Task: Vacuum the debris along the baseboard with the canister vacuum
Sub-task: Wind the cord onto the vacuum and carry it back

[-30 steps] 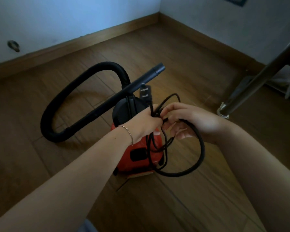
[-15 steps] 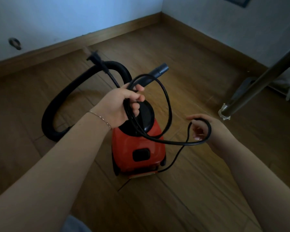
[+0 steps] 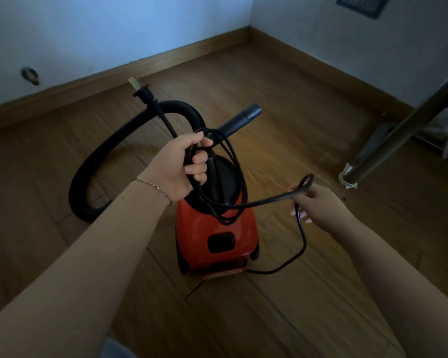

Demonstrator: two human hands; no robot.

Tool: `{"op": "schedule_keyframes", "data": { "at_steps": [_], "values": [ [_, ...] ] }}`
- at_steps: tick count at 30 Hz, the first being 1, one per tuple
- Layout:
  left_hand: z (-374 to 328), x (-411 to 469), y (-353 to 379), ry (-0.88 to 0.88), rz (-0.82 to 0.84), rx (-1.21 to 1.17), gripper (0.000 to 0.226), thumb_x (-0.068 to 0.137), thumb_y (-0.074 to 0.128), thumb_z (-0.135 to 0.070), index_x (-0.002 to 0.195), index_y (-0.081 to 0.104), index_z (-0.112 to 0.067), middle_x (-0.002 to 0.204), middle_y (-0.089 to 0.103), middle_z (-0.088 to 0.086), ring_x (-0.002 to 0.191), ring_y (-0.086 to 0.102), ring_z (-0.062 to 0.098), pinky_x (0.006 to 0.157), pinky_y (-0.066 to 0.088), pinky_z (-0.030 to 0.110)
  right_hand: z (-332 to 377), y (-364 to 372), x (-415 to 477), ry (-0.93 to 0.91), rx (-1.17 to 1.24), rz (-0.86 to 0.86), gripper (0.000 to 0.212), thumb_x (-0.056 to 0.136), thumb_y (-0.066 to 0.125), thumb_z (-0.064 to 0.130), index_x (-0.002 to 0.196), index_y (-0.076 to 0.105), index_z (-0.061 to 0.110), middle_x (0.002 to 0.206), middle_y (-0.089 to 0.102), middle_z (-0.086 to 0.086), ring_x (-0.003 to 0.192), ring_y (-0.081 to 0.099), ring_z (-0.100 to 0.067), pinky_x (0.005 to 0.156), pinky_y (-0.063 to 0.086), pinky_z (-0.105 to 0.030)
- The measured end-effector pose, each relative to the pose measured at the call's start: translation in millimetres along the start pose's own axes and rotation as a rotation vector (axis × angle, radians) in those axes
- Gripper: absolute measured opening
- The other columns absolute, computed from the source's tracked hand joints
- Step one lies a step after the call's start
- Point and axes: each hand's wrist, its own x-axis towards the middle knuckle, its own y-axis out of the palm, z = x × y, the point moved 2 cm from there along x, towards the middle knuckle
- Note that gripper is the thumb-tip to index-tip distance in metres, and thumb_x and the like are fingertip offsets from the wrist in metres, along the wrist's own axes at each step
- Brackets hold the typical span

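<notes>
A red canister vacuum (image 3: 217,244) with a black top stands on the wooden floor in front of me. Its black hose (image 3: 93,161) loops to the left and its wand nozzle (image 3: 246,117) points up to the right. My left hand (image 3: 179,166) grips several loops of the black power cord (image 3: 269,201) above the vacuum, with the plug (image 3: 141,91) sticking up to the left. Off to the right, my right hand (image 3: 313,205) pinches a stretch of the same cord, which drops to the vacuum's rear.
A wooden baseboard (image 3: 166,58) runs along both walls and meets in the far corner. A slanted metal leg (image 3: 398,130) with a taped foot stands at the right. A wall socket (image 3: 362,3) sits high on the right wall.
My hands have drawn apart and the cord bundle has loosened. The left hand rose with the plug end; the right hand pulled a stretch of cord out to the right.
</notes>
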Motion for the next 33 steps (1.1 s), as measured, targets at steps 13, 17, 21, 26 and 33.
{"op": "schedule_keyframes", "data": {
  "at_steps": [13,17,21,26,33],
  "values": [
    [-14.7,-7.5,-5.6,-0.006,0.306,-0.307,0.026,0.089,0.042,-0.029,0.078,0.061,-0.015,0.039,0.032,-0.007,0.030,0.019,0.005,0.035,0.025,0.014,-34.7,-15.6,-5.4,0.235,-0.505,0.354,0.029,0.090,0.059,0.039,0.076,0.065,0.014,0.076,0.063,0.002,0.069,0.055,-0.010,0.063,0.045,-0.022],
    [-18.7,-5.3,-19.8,-0.112,0.519,-0.509,0.030,0.098,0.039,-0.023,0.095,0.061,-0.002,0.049,0.043,0.004,0.038,0.033,0.012,0.045,0.038,0.026,-43.3,-16.5,-8.0,0.297,0.101,0.537,0.016,0.075,0.063,0.003,0.072,0.052,0.014,0.078,0.054,-0.003,0.080,0.050,-0.019,0.082,0.041,-0.032],
    [-24.1,-10.2,-30.6,-0.133,0.542,-0.552,0.038,0.102,0.031,-0.025,0.103,0.056,0.002,0.056,0.037,0.005,0.046,0.034,0.017,0.052,0.040,0.032,-64.6,-24.9,-2.1,0.275,0.004,0.442,0.011,0.087,0.059,0.002,0.092,0.067,0.007,0.094,0.065,-0.007,0.091,0.058,-0.020,0.091,0.045,-0.038],
    [-28.0,-14.9,-26.8,-0.201,0.628,-0.509,0.039,0.103,0.027,-0.027,0.107,0.054,0.001,0.060,0.035,0.002,0.048,0.035,0.016,0.053,0.032,0.029,-59.0,-22.4,12.5,0.302,-0.082,0.160,0.011,0.090,0.062,0.018,0.099,0.068,0.016,0.093,0.070,-0.007,0.090,0.067,-0.020,0.079,0.055,-0.031],
    [-22.0,-25.3,5.7,-0.018,0.343,0.045,0.023,0.088,0.038,-0.030,0.074,0.053,-0.019,0.041,0.022,-0.010,0.032,0.012,0.003,0.035,0.022,0.015,-30.7,-7.1,19.0,0.444,0.037,0.042,0.014,0.091,0.062,0.016,0.095,0.062,0.002,0.074,0.066,-0.013,0.060,0.063,-0.019,0.054,0.051,-0.028]
  ]
}}
